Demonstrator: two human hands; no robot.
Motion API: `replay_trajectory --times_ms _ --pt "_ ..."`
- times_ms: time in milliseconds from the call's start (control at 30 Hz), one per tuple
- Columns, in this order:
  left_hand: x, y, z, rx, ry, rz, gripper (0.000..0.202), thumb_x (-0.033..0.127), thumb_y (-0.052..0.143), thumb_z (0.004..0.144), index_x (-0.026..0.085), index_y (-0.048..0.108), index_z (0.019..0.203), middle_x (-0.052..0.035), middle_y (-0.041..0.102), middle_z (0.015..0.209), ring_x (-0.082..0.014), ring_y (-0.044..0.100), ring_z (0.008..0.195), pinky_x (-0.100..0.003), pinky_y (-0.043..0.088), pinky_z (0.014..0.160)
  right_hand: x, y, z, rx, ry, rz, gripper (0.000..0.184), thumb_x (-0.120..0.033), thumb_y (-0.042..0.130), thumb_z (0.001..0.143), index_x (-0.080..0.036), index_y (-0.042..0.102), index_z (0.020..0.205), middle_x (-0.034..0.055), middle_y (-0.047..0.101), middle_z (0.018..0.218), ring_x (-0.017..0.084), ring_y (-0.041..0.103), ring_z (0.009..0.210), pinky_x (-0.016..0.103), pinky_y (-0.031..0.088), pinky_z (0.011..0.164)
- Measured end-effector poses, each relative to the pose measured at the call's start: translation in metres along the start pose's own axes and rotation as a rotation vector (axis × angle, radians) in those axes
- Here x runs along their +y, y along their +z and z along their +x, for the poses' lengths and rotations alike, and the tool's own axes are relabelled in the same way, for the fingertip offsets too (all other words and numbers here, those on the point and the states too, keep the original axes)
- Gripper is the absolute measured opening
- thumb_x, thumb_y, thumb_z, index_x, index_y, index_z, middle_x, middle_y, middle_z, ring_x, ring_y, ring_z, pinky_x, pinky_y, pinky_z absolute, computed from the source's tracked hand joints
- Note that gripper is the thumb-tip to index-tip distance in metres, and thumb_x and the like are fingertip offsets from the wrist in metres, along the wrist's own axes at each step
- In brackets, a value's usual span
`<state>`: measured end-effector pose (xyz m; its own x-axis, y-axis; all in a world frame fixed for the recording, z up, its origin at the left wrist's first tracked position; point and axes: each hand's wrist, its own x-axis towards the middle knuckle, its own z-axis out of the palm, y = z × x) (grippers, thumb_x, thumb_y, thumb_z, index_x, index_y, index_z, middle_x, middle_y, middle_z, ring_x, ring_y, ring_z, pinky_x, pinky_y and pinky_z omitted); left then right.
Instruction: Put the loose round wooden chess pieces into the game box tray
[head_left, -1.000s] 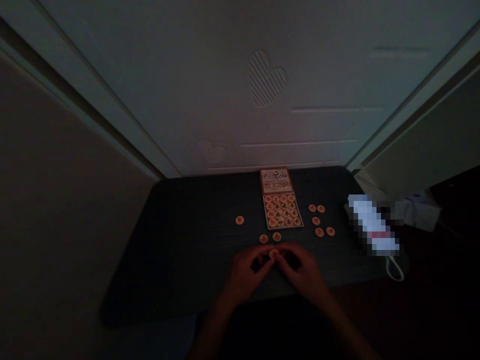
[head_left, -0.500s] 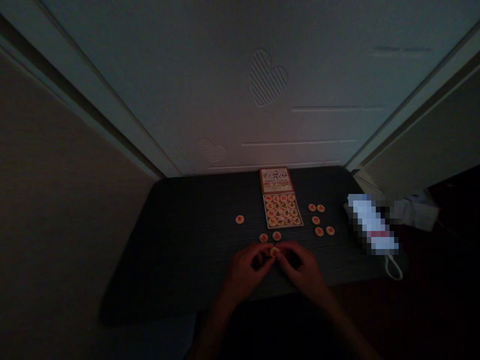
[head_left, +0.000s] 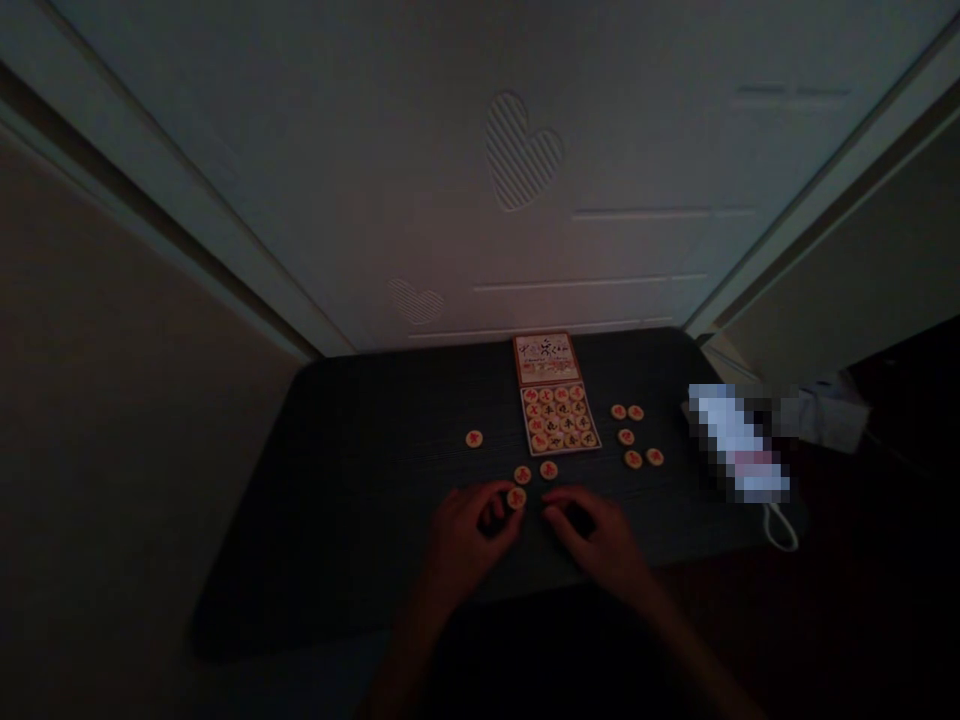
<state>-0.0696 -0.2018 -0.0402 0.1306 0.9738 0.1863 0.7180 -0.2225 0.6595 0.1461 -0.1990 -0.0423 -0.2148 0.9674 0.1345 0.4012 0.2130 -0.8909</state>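
My left hand [head_left: 469, 535] pinches a round Chinese chess piece [head_left: 516, 498] with a red character, between thumb and forefinger. To its right, my right hand [head_left: 596, 535] holds nothing, its thumb and forefinger curved a little apart. Just beyond the fingers lie two red-marked pieces [head_left: 548, 470]. Behind them stands the shallow chess box [head_left: 598, 447], packed with rows of red and black pieces. Its lid [head_left: 546, 359], printed with writing, lies tilted back on the far side.
Several loose red-marked pieces [head_left: 625, 437] lie right of the box. A single piece [head_left: 474, 439] sits to its left. The dark table [head_left: 360, 430] meets a pale panel [head_left: 420, 200] with heart reliefs. A blurred-out object [head_left: 739, 445] with a cord loop [head_left: 781, 528] lies at the right edge.
Both hands were together on the piece. They have since parted: my right hand let go, and my left hand moved left with the piece. The view has shifted slightly.
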Motion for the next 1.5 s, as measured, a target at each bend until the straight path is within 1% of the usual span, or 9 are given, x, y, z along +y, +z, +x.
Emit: replay_trajectory --times_ms 167,300,533,733,933,1033,1200,1367,1500 --pt "-0.015 -0.019 0.007 -0.005 -0.008 0.217 0.021 0.033 0.066 0.092 0.028 0.069 0.112 -0.0008 0.072 0.087 -0.0224 0.067 0.082 -0.037 0.046 0.08 0.001 0.0 0.0 0.012 -0.015 -0.023 0.018 -0.033 0.064 0.094 -0.026 0.075 0.107 0.0036 0.079 0.096 0.02 0.074 0.087 0.032 0.059 0.08" --pt "-0.017 -0.023 0.011 -0.018 -0.017 0.298 0.022 0.035 0.063 0.094 0.026 0.07 0.113 -0.0016 0.072 0.085 -0.0238 0.067 0.084 -0.038 0.045 0.08 0.001 0.0 0.001 0.007 -0.022 -0.015 0.017 -0.032 0.063 0.095 -0.025 0.075 0.104 0.0036 0.079 0.096 0.02 0.074 0.087 0.032 0.059 0.081" --pt "-0.02 -0.023 0.015 -0.082 -0.072 0.241 0.028 0.037 0.067 0.091 0.028 0.069 0.117 -0.0001 0.071 0.088 -0.023 0.067 0.084 -0.037 0.046 0.078 0.003 0.001 0.001 -0.001 -0.025 0.006 0.014 -0.029 0.063 0.095 -0.026 0.074 0.104 0.0022 0.078 0.097 0.019 0.073 0.088 0.03 0.057 0.082" --pt "-0.024 -0.037 0.019 -0.129 -0.102 0.147 0.031 0.041 0.067 0.092 0.028 0.067 0.12 0.0013 0.07 0.091 -0.0185 0.066 0.077 -0.034 0.05 0.075 0.0 0.0 0.002 -0.008 -0.031 0.019 0.013 -0.029 0.062 0.096 -0.025 0.073 0.103 0.0024 0.077 0.095 0.019 0.072 0.086 0.03 0.057 0.081" --pt "-0.041 -0.051 0.046 -0.043 -0.144 0.124 0.03 0.041 0.061 0.096 0.026 0.067 0.122 -0.0024 0.071 0.103 -0.0183 0.067 0.082 -0.032 0.054 0.076 -0.002 -0.001 0.002 -0.014 -0.022 0.025 0.013 -0.028 0.062 0.096 -0.024 0.072 0.102 0.003 0.077 0.095 0.019 0.072 0.087 0.031 0.056 0.081" --pt "-0.045 -0.05 0.061 -0.07 -0.123 0.171 0.032 0.044 0.065 0.093 0.025 0.069 0.119 -0.0041 0.07 0.107 -0.02 0.068 0.086 -0.035 0.055 0.08 0.0 -0.001 0.002 -0.028 -0.033 0.025 0.012 -0.028 0.061 0.097 -0.025 0.072 0.101 0.0027 0.077 0.095 0.019 0.072 0.087 0.031 0.055 0.081" --pt "-0.046 -0.044 0.072 -0.108 -0.091 0.199 0.024 0.045 0.064 0.094 0.027 0.072 0.108 -0.0038 0.071 0.108 -0.0221 0.069 0.094 -0.036 0.055 0.084 0.0 0.0 0.003 -0.029 -0.03 0.037 0.012 -0.028 0.062 0.097 -0.024 0.073 0.101 0.0021 0.077 0.095 0.018 0.071 0.087 0.029 0.054 0.081" --pt "-0.039 -0.047 0.07 -0.085 -0.144 0.098 0.025 0.043 0.068 0.092 0.027 0.071 0.109 -0.0018 0.074 0.101 -0.0199 0.07 0.082 -0.034 0.056 0.075 -0.001 0.0 0.003 -0.014 -0.031 0.039 0.013 -0.028 0.061 0.097 -0.025 0.073 0.1 0.002 0.077 0.094 0.018 0.071 0.087 0.03 0.054 0.081" --pt "-0.019 -0.049 0.059 -0.119 -0.164 -0.024 0.023 0.045 0.067 0.092 0.027 0.072 0.105 0.0014 0.075 0.085 -0.0174 0.069 0.072 -0.03 0.055 0.067 0.0 0.0 0.002 -0.01 -0.011 0.069 0.015 -0.028 0.063 0.095 -0.025 0.072 0.106 0.0023 0.077 0.098 0.018 0.072 0.088 0.031 0.056 0.083"
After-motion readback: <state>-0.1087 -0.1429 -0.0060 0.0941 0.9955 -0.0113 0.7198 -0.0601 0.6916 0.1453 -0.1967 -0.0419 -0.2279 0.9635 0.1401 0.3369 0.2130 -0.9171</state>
